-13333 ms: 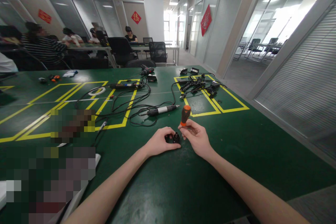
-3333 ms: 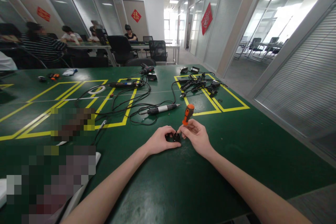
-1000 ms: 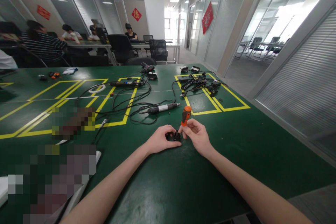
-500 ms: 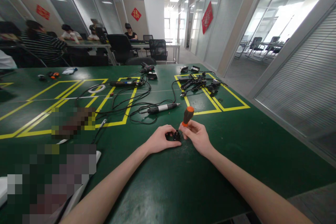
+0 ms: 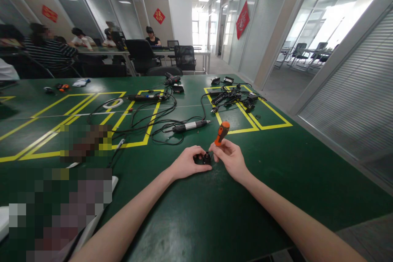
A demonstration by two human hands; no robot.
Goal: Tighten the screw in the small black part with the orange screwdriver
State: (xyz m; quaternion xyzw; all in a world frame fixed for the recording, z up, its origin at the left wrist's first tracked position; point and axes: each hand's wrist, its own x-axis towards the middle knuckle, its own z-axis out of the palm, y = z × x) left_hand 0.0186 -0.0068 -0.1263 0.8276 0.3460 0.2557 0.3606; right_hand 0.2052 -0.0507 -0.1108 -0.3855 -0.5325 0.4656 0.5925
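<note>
My left hand (image 5: 189, 163) rests on the green table, thumb and fingers closed round a small black round part (image 5: 206, 158) with a short collar standing up from it. My right hand (image 5: 231, 158) grips a screwdriver (image 5: 222, 133) by the lower end of its dark handle with orange ends. The handle leans to the right, above my fingers. The screwdriver's shaft is mostly hidden by my fingers and points down towards the black part. Whether its tip touches the part I cannot tell.
Beyond my hands lies a grey and black electric screwdriver (image 5: 190, 126) with coiled cable. A heap of black parts and cords (image 5: 230, 98) lies at the back right. A power drill (image 5: 172, 79) is at the far edge. Several people sit at a farther table (image 5: 107, 52).
The screwdriver handle has swung from nearly upright to a lean to the right, turned by my right fingers. My left hand and the black part have stayed in place.
</note>
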